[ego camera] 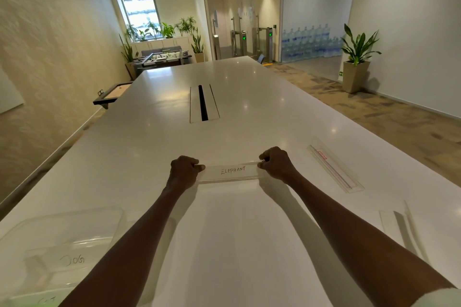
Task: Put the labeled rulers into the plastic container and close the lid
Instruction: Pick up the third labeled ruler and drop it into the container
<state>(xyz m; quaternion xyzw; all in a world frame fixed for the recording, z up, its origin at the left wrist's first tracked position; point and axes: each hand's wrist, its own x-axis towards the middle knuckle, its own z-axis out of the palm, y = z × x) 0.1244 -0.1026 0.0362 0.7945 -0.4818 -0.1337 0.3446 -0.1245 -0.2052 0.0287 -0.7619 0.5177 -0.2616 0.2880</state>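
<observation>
A clear ruler (230, 173) with a white label reading "ELEPHANT" is held crosswise over the white table (224, 97). My left hand (184, 172) pinches its left end and my right hand (275, 163) pinches its right end. A clear plastic container (62, 239) sits open at the near left, with a ruler labelled "DOG" (73, 260) inside. Another clear ruler (335, 168) with a red mark lies on the table to the right. Pale strips (401, 227), possibly more rulers, lie at the near right edge.
A cable slot (203, 103) runs down the table's middle. The table's right edge drops to carpet floor. A potted plant (356, 62) stands by the right wall, a game table (164, 57) beyond the far end.
</observation>
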